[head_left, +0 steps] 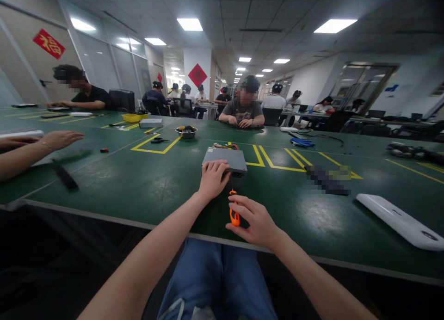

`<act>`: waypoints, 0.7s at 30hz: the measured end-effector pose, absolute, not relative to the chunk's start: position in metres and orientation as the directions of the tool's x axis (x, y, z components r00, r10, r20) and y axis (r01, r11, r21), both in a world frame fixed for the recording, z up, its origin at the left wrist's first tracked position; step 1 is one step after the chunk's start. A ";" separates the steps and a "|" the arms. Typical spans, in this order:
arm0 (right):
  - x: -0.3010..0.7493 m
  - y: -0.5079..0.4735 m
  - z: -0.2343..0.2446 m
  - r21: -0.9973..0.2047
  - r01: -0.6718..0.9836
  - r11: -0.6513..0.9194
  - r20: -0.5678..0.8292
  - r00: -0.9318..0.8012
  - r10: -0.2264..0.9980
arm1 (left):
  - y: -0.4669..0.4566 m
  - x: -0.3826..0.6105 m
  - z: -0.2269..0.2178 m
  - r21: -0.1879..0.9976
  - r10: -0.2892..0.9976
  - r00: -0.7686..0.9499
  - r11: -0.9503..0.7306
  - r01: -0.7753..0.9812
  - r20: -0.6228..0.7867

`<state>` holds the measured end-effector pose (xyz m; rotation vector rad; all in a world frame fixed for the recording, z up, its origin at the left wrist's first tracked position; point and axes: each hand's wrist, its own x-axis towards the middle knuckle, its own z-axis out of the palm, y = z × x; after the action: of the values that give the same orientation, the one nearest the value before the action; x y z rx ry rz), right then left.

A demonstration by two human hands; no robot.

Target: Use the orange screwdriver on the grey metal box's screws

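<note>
A grey metal power supply unit [227, 158] lies on the green table in front of me, with coloured cables [222, 146] at its far side. My left hand [214, 179] grips the near left part of the unit, fingers over its top and near edge. Between the fingertips of my right hand [255, 218] is a screwdriver [235, 213] with an orange and black handle. Its thin shaft points away from me, toward the near face of the unit. Whether the tip touches a screw is too small to tell.
A metal bowl [186, 132] with tools stands beyond the unit, left of it. At right lie a blurred dark object [326, 180] and a white casing [398, 220]. Blue cable [301, 142] lies farther back. Another person's arm [41, 149] reaches in at left; a person [244, 109] sits opposite.
</note>
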<state>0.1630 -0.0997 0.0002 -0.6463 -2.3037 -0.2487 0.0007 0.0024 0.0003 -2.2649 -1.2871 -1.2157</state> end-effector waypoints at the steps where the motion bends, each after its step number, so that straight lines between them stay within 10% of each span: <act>1: 0.163 -0.099 -0.001 -0.032 0.510 0.859 0.715 -0.589 0.376 | 0.002 0.001 0.000 0.165 0.582 0.256 -0.573 0.803 0.772; 21: 0.163 -0.101 0.000 -0.032 0.525 0.850 0.595 -0.674 0.438 | 0.002 0.000 0.001 0.160 0.580 0.260 -0.572 0.804 0.772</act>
<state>0.1635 -0.1010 0.0002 -0.6990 -2.4139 -0.1874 0.0005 0.0019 0.0011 -2.2673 -1.2824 -1.2104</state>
